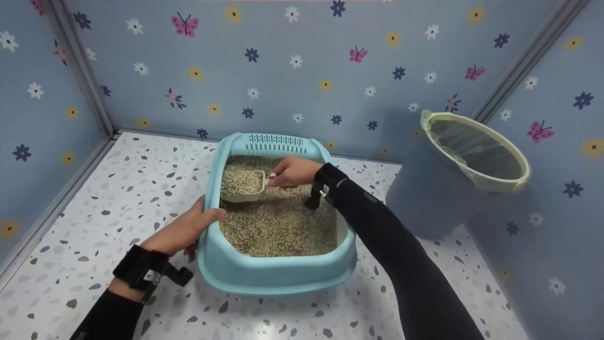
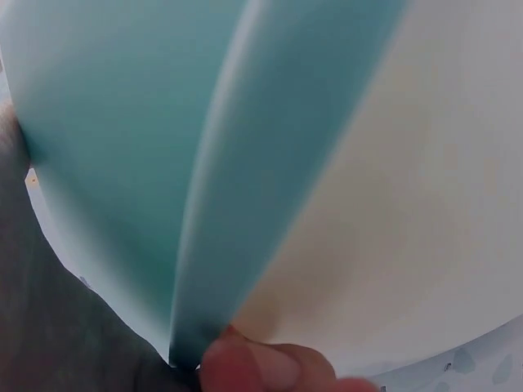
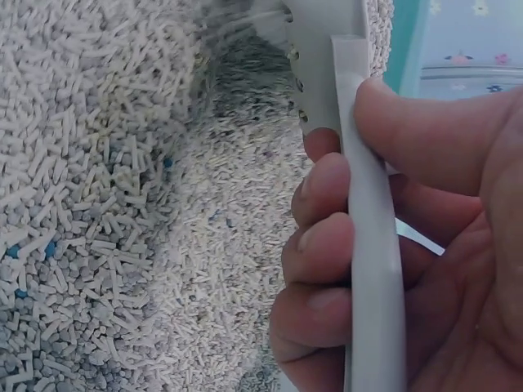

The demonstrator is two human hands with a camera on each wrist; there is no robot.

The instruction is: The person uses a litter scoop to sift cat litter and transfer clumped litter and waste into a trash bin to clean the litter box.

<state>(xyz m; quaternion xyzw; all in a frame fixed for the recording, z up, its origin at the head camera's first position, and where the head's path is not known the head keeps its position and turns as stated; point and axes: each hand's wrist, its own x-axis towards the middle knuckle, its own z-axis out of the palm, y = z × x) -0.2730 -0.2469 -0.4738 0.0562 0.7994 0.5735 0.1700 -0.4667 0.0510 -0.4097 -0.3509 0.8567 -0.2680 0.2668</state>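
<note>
A light blue litter box (image 1: pixel 278 274) full of pellet litter (image 1: pixel 283 229) stands in the middle of the head view. My left hand (image 1: pixel 188 226) grips its left side, thumb over the rim and fingers below. In the left wrist view, fingertips (image 2: pixel 270 367) curl in under the blue rim. Over the back left of the litter, my right hand (image 1: pixel 299 171) holds a pale litter scoop (image 1: pixel 243 197) heaped with pellets. The right wrist view shows my fingers and thumb wrapped round the scoop's handle (image 3: pixel 376 278), with blurred pellets beside the scoop's slotted edge.
A blue-grey bin (image 1: pixel 420 198) with a thin liner (image 1: pixel 472 146) over its pale rim stands to the right. The speckled white floor (image 1: pixel 118 189) surrounds the box. Flower-patterned walls (image 1: pixel 283 85) enclose the back and both sides.
</note>
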